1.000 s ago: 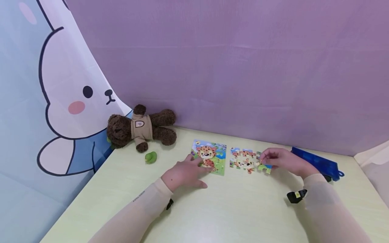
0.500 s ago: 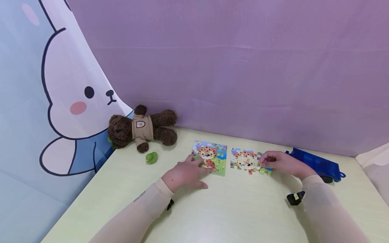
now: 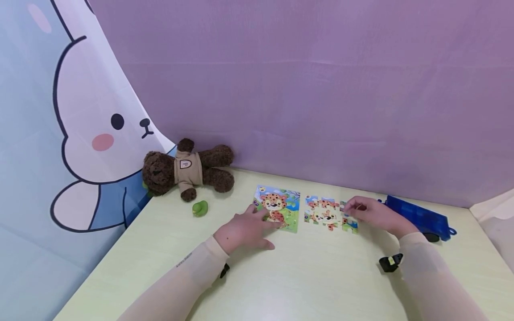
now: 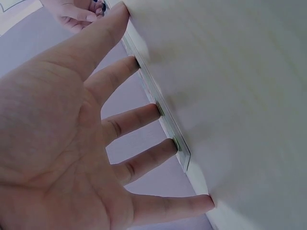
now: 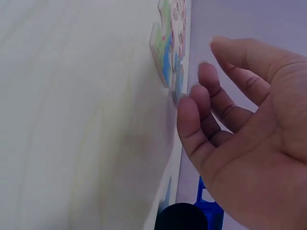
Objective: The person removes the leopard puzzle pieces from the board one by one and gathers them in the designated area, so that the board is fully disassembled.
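Observation:
A leopard picture card lies flat on the table. My left hand rests on it with spread, fairly straight fingers, and the left wrist view shows several fingertips touching its edge. Right of the card are partly joined jigsaw pieces with the same leopard picture. Over their right side my right hand hovers, fingers loosely bent. Thumb and fingers stand apart with nothing between them in the right wrist view. Just beyond those fingers a green and blue puzzle piece sits at the group's edge.
A brown teddy bear lies at the back left, with a small green toy duck in front of it. At the right, behind my right wrist, stands a blue wheeled toy cart. A purple cloth hangs along the table's back edge.
My right hand has let go of the green and blue puzzle piece at the right of the group and lifted slightly. That piece now lies flatter. My left hand has stayed still.

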A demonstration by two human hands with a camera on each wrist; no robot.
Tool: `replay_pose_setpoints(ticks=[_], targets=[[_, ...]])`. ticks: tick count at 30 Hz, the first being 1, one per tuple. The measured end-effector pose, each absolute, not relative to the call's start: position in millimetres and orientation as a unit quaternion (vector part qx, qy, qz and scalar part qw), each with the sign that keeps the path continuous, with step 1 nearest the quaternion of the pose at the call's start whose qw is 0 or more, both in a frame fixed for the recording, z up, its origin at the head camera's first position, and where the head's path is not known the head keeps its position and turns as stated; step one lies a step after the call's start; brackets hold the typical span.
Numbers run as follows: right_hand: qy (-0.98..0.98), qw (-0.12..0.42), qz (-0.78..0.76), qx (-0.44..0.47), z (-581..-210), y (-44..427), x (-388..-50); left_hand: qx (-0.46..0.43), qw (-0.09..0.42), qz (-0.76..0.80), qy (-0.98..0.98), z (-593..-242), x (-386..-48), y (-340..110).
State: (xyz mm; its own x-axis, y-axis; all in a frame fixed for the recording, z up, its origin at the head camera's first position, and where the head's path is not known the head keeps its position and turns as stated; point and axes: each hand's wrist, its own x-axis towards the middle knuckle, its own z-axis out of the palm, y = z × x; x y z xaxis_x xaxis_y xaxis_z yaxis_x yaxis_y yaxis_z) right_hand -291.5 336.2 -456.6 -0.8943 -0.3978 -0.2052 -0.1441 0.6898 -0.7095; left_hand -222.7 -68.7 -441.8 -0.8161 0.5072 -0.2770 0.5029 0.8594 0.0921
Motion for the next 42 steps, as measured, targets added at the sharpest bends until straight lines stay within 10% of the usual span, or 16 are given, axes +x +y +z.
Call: replay_pose_setpoints(ticks=[20,42], targets=[[0.897,0.095,-0.385,-0.194,-436.8,278.2,-295.0,0.249,0.145,0.081,0.954,-438.4,-226.5,-70.6],[0.838,0.184,-0.458,-0.232,-448.4,159.6,-307.9,0.203,0.148,0.112,0.961,-436.6,-255.4,-117.6]])
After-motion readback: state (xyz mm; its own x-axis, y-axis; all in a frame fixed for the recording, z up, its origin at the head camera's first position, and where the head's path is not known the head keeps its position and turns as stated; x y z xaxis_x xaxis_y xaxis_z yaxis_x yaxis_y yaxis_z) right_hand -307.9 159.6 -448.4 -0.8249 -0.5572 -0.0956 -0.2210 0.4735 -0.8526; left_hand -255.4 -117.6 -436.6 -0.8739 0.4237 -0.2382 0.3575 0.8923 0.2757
